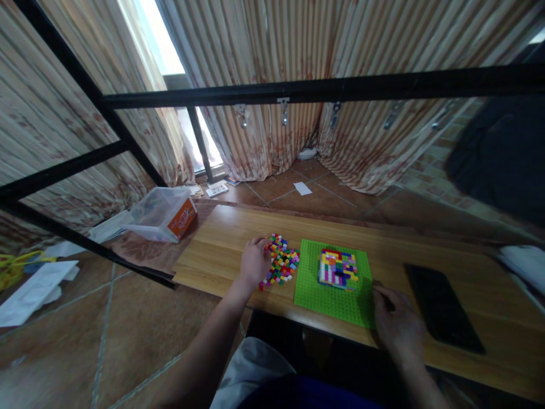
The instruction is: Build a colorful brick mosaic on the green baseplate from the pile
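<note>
A green studded baseplate [332,295] lies on the wooden table [221,250]. On it sits a flat block of many-coloured small bricks [338,268]. Left of the plate lies a loose pile of small coloured bricks [281,262]. My left hand [254,262] rests at the pile's left edge, fingers curled into the bricks; what they pinch is hidden. My right hand [394,321] lies at the plate's near right corner, fingers bent, touching the plate's edge.
A black tablet [443,309] lies on the table right of my right hand. A clear plastic box with an orange label [166,213] stands off the table's far left. Black metal frame bars [323,88] cross above. Papers litter the tiled floor at left.
</note>
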A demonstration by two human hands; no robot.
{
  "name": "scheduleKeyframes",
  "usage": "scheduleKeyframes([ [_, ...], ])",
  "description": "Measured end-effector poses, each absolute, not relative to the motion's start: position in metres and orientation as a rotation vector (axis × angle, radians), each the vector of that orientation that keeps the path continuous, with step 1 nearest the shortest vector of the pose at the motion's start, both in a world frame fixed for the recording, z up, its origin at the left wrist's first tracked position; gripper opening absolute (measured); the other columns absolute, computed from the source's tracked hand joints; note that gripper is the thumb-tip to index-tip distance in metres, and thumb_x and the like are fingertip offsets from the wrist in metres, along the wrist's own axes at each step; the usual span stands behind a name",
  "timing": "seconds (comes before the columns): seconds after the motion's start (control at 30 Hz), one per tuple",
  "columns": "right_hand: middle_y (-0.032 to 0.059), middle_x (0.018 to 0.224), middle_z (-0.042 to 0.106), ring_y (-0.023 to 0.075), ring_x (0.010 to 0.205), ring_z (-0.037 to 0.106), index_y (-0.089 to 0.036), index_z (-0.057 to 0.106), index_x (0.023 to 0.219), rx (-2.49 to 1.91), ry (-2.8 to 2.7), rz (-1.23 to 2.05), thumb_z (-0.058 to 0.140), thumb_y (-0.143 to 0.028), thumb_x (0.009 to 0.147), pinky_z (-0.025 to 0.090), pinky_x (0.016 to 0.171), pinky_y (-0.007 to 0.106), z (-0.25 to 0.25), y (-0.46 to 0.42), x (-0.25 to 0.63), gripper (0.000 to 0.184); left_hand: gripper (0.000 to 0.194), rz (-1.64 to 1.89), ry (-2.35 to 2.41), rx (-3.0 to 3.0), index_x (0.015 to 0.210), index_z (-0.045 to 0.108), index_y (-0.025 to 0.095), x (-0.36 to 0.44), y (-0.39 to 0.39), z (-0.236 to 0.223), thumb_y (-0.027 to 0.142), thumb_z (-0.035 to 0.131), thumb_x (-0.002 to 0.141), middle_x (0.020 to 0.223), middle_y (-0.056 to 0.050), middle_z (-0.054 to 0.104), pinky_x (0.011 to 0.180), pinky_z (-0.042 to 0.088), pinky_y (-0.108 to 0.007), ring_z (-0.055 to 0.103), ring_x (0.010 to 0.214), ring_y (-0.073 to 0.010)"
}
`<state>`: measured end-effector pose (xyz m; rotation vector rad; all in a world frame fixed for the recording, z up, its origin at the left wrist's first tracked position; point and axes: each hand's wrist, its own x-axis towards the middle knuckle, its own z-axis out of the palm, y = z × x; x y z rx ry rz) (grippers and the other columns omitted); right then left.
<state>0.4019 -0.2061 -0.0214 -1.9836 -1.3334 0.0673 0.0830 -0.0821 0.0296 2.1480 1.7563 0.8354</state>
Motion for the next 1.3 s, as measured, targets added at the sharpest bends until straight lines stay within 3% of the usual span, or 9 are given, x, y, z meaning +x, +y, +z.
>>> scheduleKeyframes([
  [0.4, 0.0134, 0.097, 0.071, 0.0267, 0.087, 0.066, -0.018, 0.07, 0.09, -1.947, -1.313, 0.099, 0.041, -0.053, 0.087, 0.05, 0.078, 0.038, -0.018, -0.205, 0.399, 0.046, 0.019, 0.645, 1.8, 2.252, 0.083, 0.067, 0.017, 0.091, -0.075, 0.031, 0.01, 0.049, 0.085, 0.088, -0.009, 0.069, 0.086, 0.047, -0.034, 0.062, 0.089, -0.022],
  [0.57, 0.0133, 0.097, 0.071, 0.0266, 0.089, 0.066, -0.018, 0.071, 0.09, -1.908, -1.325, 0.084, 0.043, -0.052, 0.087, 0.05, 0.08, 0.038, -0.017, -0.205, 0.398, 0.044, 0.016, 0.908, 1.795, 1.946, 0.086, 0.063, 0.018, 0.087, -0.078, 0.033, 0.011, 0.049, 0.086, 0.084, -0.006, 0.067, 0.076, 0.045, -0.03, 0.061, 0.08, -0.0185],
  [0.73, 0.0117, 0.099, 0.072, 0.0256, 0.088, 0.067, -0.019, 0.071, 0.091, -1.934, -1.305, 0.095, 0.043, -0.052, 0.087, 0.05, 0.078, 0.037, -0.017, -0.205, 0.397, 0.043, 0.001, 1.253, 1.446, 1.277, 0.076, 0.061, 0.017, 0.084, -0.076, 0.034, 0.017, 0.062, 0.076, 0.07, 0.001, 0.061, 0.07, 0.044, -0.025, 0.058, 0.071, -0.0133],
  [0.9, 0.0129, 0.099, 0.072, 0.0258, 0.087, 0.067, -0.018, 0.071, 0.091, -1.921, -1.302, 0.093, 0.043, -0.053, 0.088, 0.05, 0.077, 0.037, -0.019, -0.205, 0.398, 0.045, 0.023, 1.255, 1.268, 0.987, 0.082, 0.06, 0.017, 0.083, -0.08, 0.035, 0.035, 0.068, 0.071, 0.076, 0.0, 0.065, 0.066, 0.049, -0.025, 0.066, 0.073, -0.0145],
  [1.07, 0.0128, 0.098, 0.072, 0.0258, 0.089, 0.067, -0.018, 0.071, 0.091, -1.895, -1.324, 0.066, 0.042, -0.052, 0.089, 0.05, 0.081, 0.038, -0.02, -0.206, 0.398, 0.045, 0.028, 1.23, 1.067, 0.68, 0.087, 0.066, 0.015, 0.083, -0.088, 0.039, 0.027, 0.077, 0.065, 0.085, -0.003, 0.07, 0.076, 0.052, -0.026, 0.067, 0.075, -0.0119],
  [1.3, 0.0129, 0.098, 0.071, 0.0252, 0.089, 0.066, -0.017, 0.071, 0.091, -1.891, -1.34, 0.07, 0.042, -0.051, 0.09, 0.05, 0.081, 0.037, -0.017, -0.205, 0.398, 0.045, 0.025, 1.223, 1.024, 0.609, 0.085, 0.07, 0.014, 0.094, -0.096, 0.048, 0.023, 0.081, 0.064, 0.082, -0.004, 0.072, 0.073, 0.053, -0.025, 0.067, 0.073, -0.0121],
])
